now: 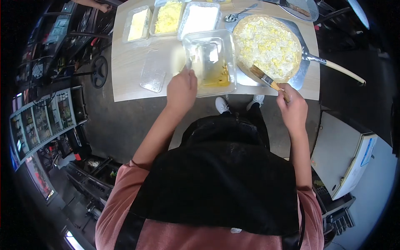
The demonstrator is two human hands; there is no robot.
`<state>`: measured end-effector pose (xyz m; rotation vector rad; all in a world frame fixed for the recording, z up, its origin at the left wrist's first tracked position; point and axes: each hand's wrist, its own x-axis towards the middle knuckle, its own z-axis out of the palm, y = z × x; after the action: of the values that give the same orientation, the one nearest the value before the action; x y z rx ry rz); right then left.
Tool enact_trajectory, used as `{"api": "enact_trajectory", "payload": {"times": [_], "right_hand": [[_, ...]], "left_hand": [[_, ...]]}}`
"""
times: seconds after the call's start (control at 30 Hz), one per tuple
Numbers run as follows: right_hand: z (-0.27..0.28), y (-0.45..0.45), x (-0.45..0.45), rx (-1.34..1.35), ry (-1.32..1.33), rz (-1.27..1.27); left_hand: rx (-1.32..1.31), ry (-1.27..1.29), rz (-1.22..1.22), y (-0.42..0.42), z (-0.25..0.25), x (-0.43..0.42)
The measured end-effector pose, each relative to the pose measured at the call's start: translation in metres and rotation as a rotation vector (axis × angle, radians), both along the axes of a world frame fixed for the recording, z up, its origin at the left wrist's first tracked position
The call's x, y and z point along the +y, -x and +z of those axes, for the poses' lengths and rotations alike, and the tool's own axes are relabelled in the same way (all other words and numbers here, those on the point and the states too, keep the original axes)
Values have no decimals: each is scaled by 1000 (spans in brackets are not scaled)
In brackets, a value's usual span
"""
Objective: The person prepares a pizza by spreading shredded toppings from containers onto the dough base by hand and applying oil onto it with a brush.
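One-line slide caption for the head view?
Right hand holds a brush over the pizza; left hand grips a blurred item beside a tub.

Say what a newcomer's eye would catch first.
Probably the pale-topped pizza on a metal peel at the right of the table, with a brush in the right hand at its near edge. Next, perhaps, the blurred item in the left hand, by the left wall of the clear tub.
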<state>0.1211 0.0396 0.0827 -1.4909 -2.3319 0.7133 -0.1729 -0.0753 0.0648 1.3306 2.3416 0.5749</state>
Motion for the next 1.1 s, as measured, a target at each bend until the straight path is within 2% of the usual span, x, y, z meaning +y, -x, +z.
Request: {"api": "enact_trajectory", "payload": {"times": [0.17, 0.27, 0.37, 0.47, 0.63, 0.73, 1.1], "right_hand": [[-56, 4, 8, -105, 38, 78], [-69, 5, 6, -202, 26, 77], [-54, -14, 2, -347, 51, 69], [-34, -23, 2, -357, 68, 32], [-52, 32, 6, -147, -35, 79], [-69, 41, 6, -213, 32, 126], [-40, -78, 22, -407, 7, 19]], "left_hand": [[-19, -55, 48, 13, 7, -7], [58, -137, 0, 20, 1, -12], [-33, -37, 61, 16, 15, -10], [-3, -44, 46, 17, 14, -13], [-17, -120, 52, 18, 9, -14], [2, -100, 67, 14, 13, -11], [11, -101, 156, -9, 17, -17]]}}
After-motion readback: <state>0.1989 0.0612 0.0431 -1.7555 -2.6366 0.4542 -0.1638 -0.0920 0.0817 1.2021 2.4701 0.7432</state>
